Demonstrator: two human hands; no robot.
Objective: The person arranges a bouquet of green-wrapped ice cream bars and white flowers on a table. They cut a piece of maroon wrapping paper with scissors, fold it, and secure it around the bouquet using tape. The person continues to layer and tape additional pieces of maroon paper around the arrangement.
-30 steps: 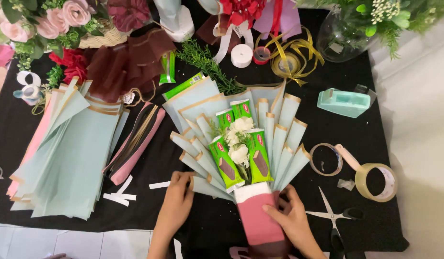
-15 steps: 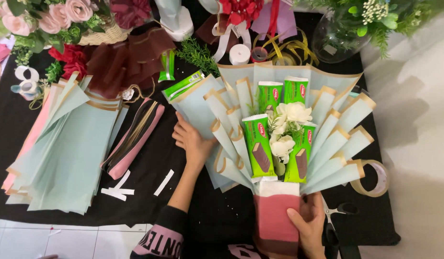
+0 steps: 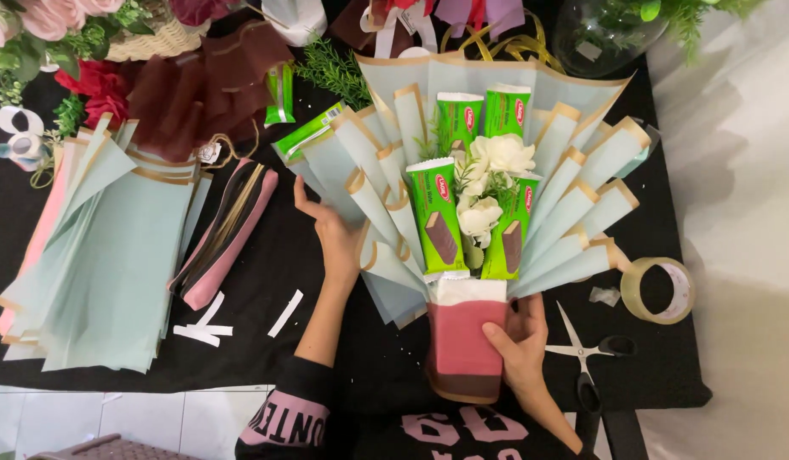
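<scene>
My right hand [image 3: 520,347] grips the pink-wrapped base of the bouquet [image 3: 479,213], while my left hand [image 3: 333,234] rests flat against the pale blue paper folds on its left side. Green snack bars [image 3: 437,217] and white flowers [image 3: 495,162] sit at its centre. Scissors [image 3: 586,358] and a tape roll [image 3: 658,290] lie to the right on the black cloth [image 3: 266,290], with a stack of blue paper sheets [image 3: 96,255] on the left.

Left hand [image 3: 336,234] spread open, fingers up; right hand [image 3: 520,345] curled in a grip

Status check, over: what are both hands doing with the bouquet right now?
Right hand grips the bouquet by its pink wrapped base. Left hand presses the blue paper folds at its left side. Scissors and tape roll lie beside it, clear.
</scene>
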